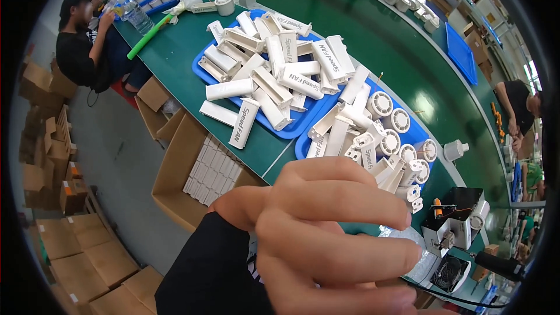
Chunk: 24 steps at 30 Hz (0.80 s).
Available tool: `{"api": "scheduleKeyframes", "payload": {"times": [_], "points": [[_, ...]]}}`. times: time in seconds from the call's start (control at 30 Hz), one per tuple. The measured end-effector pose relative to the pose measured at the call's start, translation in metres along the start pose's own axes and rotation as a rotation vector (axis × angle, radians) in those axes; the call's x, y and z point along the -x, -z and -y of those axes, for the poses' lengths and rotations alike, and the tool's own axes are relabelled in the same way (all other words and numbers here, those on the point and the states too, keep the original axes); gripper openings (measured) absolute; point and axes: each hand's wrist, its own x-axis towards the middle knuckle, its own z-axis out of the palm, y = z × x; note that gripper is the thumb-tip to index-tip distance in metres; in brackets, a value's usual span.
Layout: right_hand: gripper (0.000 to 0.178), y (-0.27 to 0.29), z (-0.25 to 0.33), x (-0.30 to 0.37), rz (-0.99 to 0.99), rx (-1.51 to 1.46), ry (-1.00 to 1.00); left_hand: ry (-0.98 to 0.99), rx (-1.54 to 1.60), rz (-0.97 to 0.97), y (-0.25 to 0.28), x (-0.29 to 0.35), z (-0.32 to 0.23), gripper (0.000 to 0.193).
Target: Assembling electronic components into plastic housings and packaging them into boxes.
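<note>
My left hand (332,216) is raised large and close, its black-sleeved forearm coming in from the lower left. Its fingers are loosely bent, point to the right and stand apart, with nothing visible between them. The hand covers part of the bench and the near end of a blue tray (301,147) of white plastic fan parts. In that tray lie handle shells and round vented fan heads (400,120). Beyond it, another blue tray (202,76) is heaped with long white handle shells (300,81). My right hand is not visible.
A cardboard box (169,189) with stacked white pieces stands below the green bench (175,46). At right are a black-and-silver bench device (455,221) and a loose white part (455,150). A co-worker (81,41) sits far left; closed cartons (87,251) stand lower left.
</note>
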Motion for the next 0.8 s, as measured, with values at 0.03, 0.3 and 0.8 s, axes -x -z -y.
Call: {"api": "scheduleKeyframes", "payload": {"times": [0.03, 0.3, 0.8], "points": [[0.019, -0.002, -0.002, 0.0, -0.012, 0.006, 0.023, 0.06, -0.062, -0.093, -0.005, -0.003, -0.006, 0.023], [0.018, -0.007, -0.007, 0.005, -0.058, 0.018, 0.02, 0.009, -0.061, -0.096, 0.0, -0.008, -0.004, 0.014], [0.017, 0.0, 0.0, 0.004, -0.047, -0.079, 0.096, 1.301, -0.445, 0.167, 0.044, 0.162, -0.201, 0.012]]}}
